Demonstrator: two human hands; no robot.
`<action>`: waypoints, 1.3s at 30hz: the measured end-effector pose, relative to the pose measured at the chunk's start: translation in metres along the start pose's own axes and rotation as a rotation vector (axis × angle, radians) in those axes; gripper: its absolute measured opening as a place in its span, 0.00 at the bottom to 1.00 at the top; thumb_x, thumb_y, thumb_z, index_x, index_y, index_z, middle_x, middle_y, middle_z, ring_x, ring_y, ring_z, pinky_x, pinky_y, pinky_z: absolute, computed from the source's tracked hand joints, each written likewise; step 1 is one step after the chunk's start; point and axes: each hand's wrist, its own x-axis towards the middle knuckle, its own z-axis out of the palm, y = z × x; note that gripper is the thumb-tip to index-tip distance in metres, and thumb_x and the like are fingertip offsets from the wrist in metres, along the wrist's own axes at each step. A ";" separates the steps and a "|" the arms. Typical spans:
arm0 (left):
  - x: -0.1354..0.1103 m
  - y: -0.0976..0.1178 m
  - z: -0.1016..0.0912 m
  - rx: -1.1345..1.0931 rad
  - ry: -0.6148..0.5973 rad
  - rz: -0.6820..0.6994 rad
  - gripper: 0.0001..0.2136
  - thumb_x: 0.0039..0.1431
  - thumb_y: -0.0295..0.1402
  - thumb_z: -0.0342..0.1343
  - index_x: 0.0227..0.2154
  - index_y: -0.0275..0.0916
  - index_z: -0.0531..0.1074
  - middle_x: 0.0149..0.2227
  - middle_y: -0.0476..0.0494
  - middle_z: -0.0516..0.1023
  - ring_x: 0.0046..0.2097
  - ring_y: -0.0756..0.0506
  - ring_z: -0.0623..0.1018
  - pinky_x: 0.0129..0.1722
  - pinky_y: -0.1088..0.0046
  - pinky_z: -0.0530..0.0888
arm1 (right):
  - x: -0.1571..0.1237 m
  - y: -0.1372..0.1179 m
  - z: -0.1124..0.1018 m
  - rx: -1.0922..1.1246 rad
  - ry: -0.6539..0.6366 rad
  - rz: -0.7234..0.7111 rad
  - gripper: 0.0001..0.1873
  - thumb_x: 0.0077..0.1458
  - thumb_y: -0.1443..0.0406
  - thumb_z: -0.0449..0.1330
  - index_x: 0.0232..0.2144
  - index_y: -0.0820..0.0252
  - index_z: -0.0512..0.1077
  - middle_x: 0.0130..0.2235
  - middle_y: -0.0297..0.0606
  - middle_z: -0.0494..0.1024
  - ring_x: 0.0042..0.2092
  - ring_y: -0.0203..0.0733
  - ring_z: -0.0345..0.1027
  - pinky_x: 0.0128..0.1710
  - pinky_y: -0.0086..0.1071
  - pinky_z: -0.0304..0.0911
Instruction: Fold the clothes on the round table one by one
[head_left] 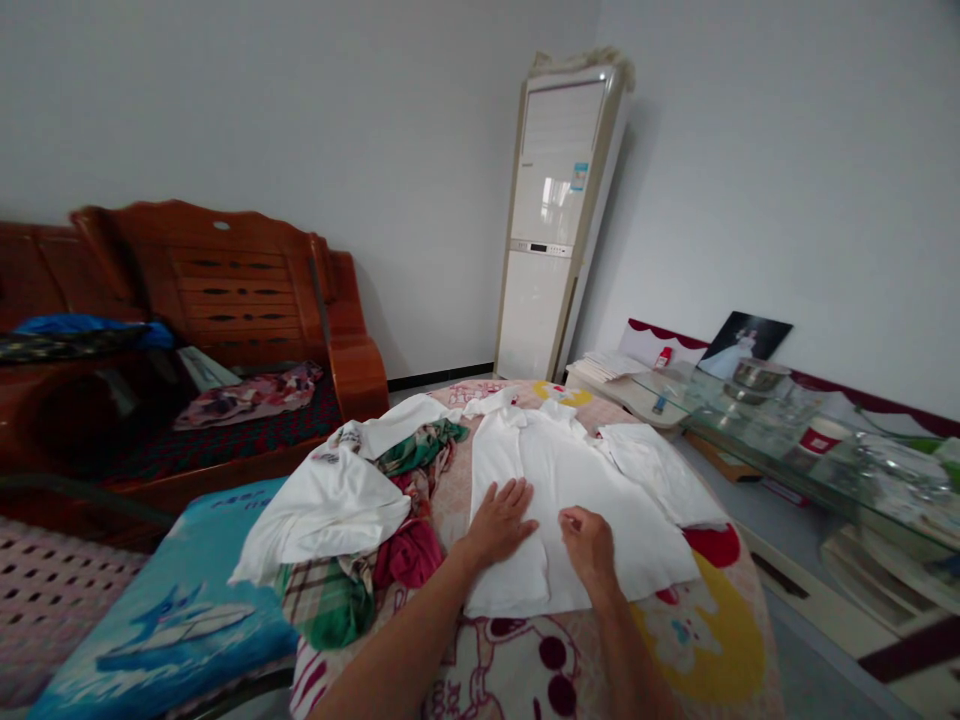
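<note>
A white short-sleeved shirt lies spread flat on a round table covered with a pink cartoon-print cloth. My left hand rests palm down on the shirt's left half, fingers stretched out. My right hand sits beside it on the shirt's middle, fingers curled in a pinch on the white fabric. One sleeve lies out to the right.
A heap of clothes, white, green, plaid and pink, lies at the table's left. A blue cushion and a wooden sofa stand left. A tall air conditioner stands in the corner; a glass cabinet with clutter runs right.
</note>
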 end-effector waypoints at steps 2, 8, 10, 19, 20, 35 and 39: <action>-0.002 -0.001 -0.003 -0.018 -0.014 0.005 0.31 0.65 0.52 0.37 0.65 0.42 0.52 0.67 0.39 0.54 0.67 0.39 0.55 0.64 0.54 0.53 | 0.010 0.019 -0.016 -0.117 0.274 0.043 0.21 0.56 0.61 0.48 0.41 0.66 0.77 0.33 0.47 0.79 0.35 0.45 0.70 0.36 0.32 0.60; -0.007 0.002 -0.016 -0.080 -0.086 0.045 0.39 0.58 0.61 0.38 0.67 0.44 0.47 0.68 0.37 0.49 0.68 0.35 0.50 0.64 0.50 0.47 | 0.038 0.073 -0.054 -0.539 0.553 -0.019 0.21 0.54 0.68 0.47 0.44 0.73 0.74 0.50 0.59 0.71 0.51 0.54 0.63 0.53 0.45 0.52; -0.011 0.003 -0.019 -0.103 -0.113 0.075 0.40 0.57 0.62 0.38 0.67 0.46 0.44 0.69 0.37 0.46 0.68 0.35 0.48 0.64 0.48 0.45 | 0.040 0.085 -0.055 -0.649 0.525 0.009 0.19 0.53 0.69 0.48 0.40 0.73 0.75 0.52 0.62 0.68 0.54 0.58 0.60 0.55 0.49 0.48; 0.031 0.008 -0.033 -0.367 -0.214 0.052 0.36 0.57 0.53 0.51 0.65 0.43 0.52 0.66 0.35 0.54 0.66 0.37 0.57 0.63 0.54 0.56 | 0.040 0.105 -0.043 -0.645 0.573 0.007 0.15 0.50 0.70 0.50 0.34 0.65 0.76 0.51 0.54 0.71 0.52 0.53 0.61 0.56 0.47 0.48; 0.046 0.011 -0.032 -0.397 -0.161 0.032 0.32 0.60 0.48 0.51 0.64 0.41 0.53 0.66 0.35 0.57 0.65 0.40 0.59 0.63 0.59 0.58 | 0.040 0.105 -0.042 -0.627 0.579 -0.003 0.15 0.50 0.70 0.50 0.35 0.65 0.76 0.50 0.53 0.71 0.51 0.52 0.62 0.56 0.46 0.48; 0.209 0.051 0.021 -0.423 -0.141 -0.109 0.25 0.60 0.32 0.51 0.60 0.38 0.61 0.57 0.33 0.68 0.58 0.37 0.69 0.58 0.59 0.65 | 0.036 0.108 -0.037 -0.565 0.578 -0.051 0.15 0.51 0.68 0.48 0.32 0.64 0.74 0.50 0.54 0.72 0.51 0.51 0.62 0.56 0.45 0.48; 0.228 0.039 0.019 -0.461 -0.086 -0.160 0.20 0.60 0.30 0.48 0.54 0.32 0.67 0.53 0.32 0.72 0.55 0.38 0.71 0.57 0.60 0.66 | 0.033 0.097 -0.045 -0.576 0.530 -0.011 0.14 0.52 0.68 0.48 0.31 0.63 0.74 0.52 0.54 0.72 0.52 0.52 0.63 0.57 0.45 0.47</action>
